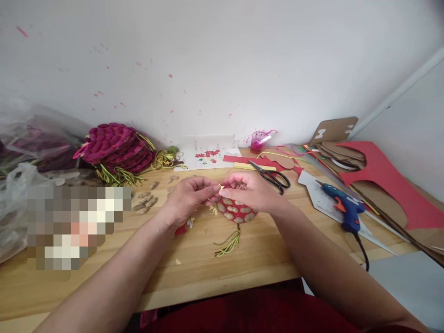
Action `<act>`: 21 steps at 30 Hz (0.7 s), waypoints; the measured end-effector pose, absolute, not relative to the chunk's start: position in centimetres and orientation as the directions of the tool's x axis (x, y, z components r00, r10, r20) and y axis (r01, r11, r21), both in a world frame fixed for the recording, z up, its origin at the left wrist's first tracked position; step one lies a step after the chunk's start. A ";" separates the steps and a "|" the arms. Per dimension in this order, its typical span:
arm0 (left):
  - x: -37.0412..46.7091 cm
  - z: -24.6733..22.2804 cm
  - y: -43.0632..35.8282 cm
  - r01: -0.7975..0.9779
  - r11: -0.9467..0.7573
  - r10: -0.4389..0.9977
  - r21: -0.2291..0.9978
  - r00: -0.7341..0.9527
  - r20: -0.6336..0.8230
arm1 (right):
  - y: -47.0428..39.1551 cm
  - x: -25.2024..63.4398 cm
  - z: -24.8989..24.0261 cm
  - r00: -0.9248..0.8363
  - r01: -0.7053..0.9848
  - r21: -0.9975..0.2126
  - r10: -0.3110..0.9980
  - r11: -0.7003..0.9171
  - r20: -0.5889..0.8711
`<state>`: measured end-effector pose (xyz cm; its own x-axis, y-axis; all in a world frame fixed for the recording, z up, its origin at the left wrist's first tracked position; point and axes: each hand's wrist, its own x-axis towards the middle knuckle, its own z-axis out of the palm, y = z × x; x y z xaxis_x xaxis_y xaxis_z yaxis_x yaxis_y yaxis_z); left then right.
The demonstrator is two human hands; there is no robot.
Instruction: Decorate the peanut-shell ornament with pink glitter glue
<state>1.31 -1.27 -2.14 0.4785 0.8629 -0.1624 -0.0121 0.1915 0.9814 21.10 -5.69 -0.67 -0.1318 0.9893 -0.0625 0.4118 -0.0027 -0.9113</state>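
Observation:
My left hand [192,196] and my right hand [251,190] meet over the wooden table, fingertips closed together on a small yellow paper piece [221,187], perhaps a star. Beneath my right hand lies a red ornament covered in peanut shells [239,211], partly hidden by the hand. A green and yellow string tassel [231,244] trails from it toward me. Under my left wrist, a red piece with small pale bits [185,225] shows only in part. Pale yellow scraps [214,209] sit between the hands.
Black-handled scissors [272,175] lie behind my right hand. A blue glue gun [342,208] rests farther right, beside cut red sheets [388,180]. Loose peanuts [145,203] and stacked magenta ornaments [118,145] are at left. Small stars [208,155] lie on white paper at the back.

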 end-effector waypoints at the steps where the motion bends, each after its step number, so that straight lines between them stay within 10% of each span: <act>1: 1.4 -2.1 -1.4 -0.017 0.189 0.867 0.982 0.473 -0.158 | -5.7 20.9 -0.7 -0.131 0.386 -0.922 0.988 -0.021 -0.078; 15: 1.3 -1.7 -1.5 -0.103 0.256 0.840 0.961 0.516 -0.168 | -5.9 20.4 -0.7 -0.160 -0.002 -0.990 0.977 -0.141 -0.139; 21: 1.4 -1.8 -2.0 -0.047 0.154 0.876 0.987 0.468 -0.115 | -5.9 20.1 -0.6 0.002 0.197 -0.980 1.000 -0.006 -0.006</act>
